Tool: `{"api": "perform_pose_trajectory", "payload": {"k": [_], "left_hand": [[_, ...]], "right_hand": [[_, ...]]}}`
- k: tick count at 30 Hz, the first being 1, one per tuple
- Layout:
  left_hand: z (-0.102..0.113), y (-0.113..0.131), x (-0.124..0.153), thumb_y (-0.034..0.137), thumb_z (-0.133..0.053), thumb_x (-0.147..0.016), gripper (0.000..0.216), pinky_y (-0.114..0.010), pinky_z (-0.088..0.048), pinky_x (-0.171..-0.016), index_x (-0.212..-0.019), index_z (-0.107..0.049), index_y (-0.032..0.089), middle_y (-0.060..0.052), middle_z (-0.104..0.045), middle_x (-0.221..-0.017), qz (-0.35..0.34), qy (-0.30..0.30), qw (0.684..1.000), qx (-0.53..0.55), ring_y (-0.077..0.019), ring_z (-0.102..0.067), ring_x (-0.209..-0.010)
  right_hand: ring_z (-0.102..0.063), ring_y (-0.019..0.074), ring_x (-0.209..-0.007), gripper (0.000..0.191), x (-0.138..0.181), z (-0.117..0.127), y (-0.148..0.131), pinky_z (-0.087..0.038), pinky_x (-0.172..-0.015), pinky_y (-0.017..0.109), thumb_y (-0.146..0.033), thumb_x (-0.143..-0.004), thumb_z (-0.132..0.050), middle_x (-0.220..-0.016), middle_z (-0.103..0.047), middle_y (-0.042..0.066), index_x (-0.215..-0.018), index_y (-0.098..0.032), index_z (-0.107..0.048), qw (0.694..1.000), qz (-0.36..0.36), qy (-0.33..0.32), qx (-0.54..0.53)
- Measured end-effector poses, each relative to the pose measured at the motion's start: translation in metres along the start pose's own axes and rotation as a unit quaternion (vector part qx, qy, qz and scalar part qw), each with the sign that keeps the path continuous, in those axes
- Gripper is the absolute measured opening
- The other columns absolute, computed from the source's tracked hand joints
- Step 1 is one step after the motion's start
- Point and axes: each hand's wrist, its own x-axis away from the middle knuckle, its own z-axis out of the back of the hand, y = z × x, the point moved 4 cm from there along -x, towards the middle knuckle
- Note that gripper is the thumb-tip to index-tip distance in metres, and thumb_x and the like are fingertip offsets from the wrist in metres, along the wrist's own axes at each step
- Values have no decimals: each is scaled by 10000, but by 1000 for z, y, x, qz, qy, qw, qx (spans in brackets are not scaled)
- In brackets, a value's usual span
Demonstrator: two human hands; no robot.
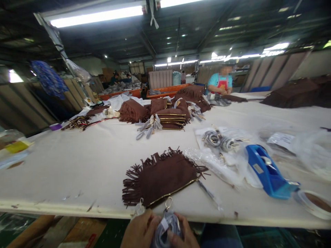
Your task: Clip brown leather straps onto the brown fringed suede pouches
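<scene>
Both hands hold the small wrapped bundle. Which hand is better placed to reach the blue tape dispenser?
Probably the right hand. The blue tape dispenser lies on the table towards the right side, while the left hand would have to cross over the wrapped bundle.

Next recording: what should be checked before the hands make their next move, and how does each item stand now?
1. Grip: the left hand and right hand both hold the plastic-wrapped bundle: ok.
2. The fringed pouch lies flat on the table right before the hands: ok.
3. The metal clasp at the pouch's gold edge, hooked to the pouch or not: cannot tell.
4. The loose plastic bags lie against the pouch's right fringe: not ok.
5. The tape dispenser stands apart from the pouch: ok.
</scene>
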Motion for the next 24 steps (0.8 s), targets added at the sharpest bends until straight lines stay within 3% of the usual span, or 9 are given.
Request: {"api": "perform_pose_trajectory", "payload": {"k": [3, 6, 10, 13, 15, 17, 20, 22, 24], "left_hand": [[27, 23, -22, 392, -410, -969, 240, -370, -446, -840, -978, -572, 216, -73, -646, -1005, -91, 99, 970, -201, -245, -602, -960], [23, 33, -49, 230, -536, -893, 308, -401, -424, -960, -1198, -529, 195, -104, -563, -1251, -151, 94, 933, -313, -284, -504, -1173], [14, 30, -75, 92, -444, -886, 222, -331, -468, -815, -1046, -576, 170, -85, -604, -1050, -141, 33, 913, -382, -231, -583, -958], [21, 31, -80, 97, -375, -927, 204, -294, -452, -725, -974, -557, 179, -63, -586, -956, -150, 49, 914, -374, -191, -591, -811], [26, 33, -79, 122, -356, -950, 203, -281, -445, -703, -961, -548, 187, -55, -575, -941, -162, 67, 915, -364, -183, -588, -790], [28, 33, -77, 134, -338, -962, 217, -277, -451, -713, -961, -547, 192, -52, -573, -936, -171, 82, 916, -353, -181, -593, -803], [28, 31, -74, 118, -313, -963, 250, -285, -474, -768, -1014, -546, 191, -62, -582, -983, -184, 106, 916, -339, -190, -608, -881], [29, 29, -74, 109, -308, -959, 265, -300, -487, -817, -1057, -540, 190, -73, -586, -1048, -198, 121, 914, -333, -202, -606, -963], [30, 29, -74, 112, -306, -960, 270, -320, -492, -861, -1085, -533, 188, -79, -585, -1087, -212, 129, 913, -325, -212, -596, -1022]], "right_hand": [[-649, 282, -962, 697, -2, 14, -20, -471, -911, 402, -508, -700, -720, -1051, -676, 100, -1283, -227, -460, 999, 21, 8, 44], [-650, 249, -876, 581, -7, 25, -47, -490, -814, 357, -352, -724, -694, -959, -685, 61, -1254, -232, -489, 996, 14, -15, 82], [-646, 212, -868, 440, -14, 30, -87, -485, -752, 290, -246, -708, -689, -965, -704, 36, -1137, -228, -588, 988, -16, -136, 73], [-655, 215, -914, 457, -25, 26, -112, -492, -788, 300, -241, -686, -711, -1021, -720, 44, -1136, -210, -638, 969, -58, -239, 32], [-657, 230, -942, 450, -41, 22, -121, -496, -820, 323, -237, -647, -741, -1020, -730, 50, -1092, -193, -683, 962, -65, -265, 23], [-667, 240, -909, 390, -65, 20, -122, -503, -819, 342, -231, -615, -759, -950, -743, 50, -999, -173, -718, 970, -56, -235, 23], [-670, 267, -907, 342, -103, 26, -112, -511, -836, 374, -251, -599, -763, -922, -741, 68, -926, -165, -712, 999, 15, -49, -8], [-649, 298, -998, 397, -118, 31, -100, -511, -864, 403, -316, -640, -739, -1030, -722, 103, -1006, -173, -681, 995, 54, 81, -32], [-617, 309, -1092, 480, -122, 33, -87, -508, -893, 423, -391, -708, -692, -1146, -682, 130, -1134, -181, -616, 987, 67, 138, -55]]}}
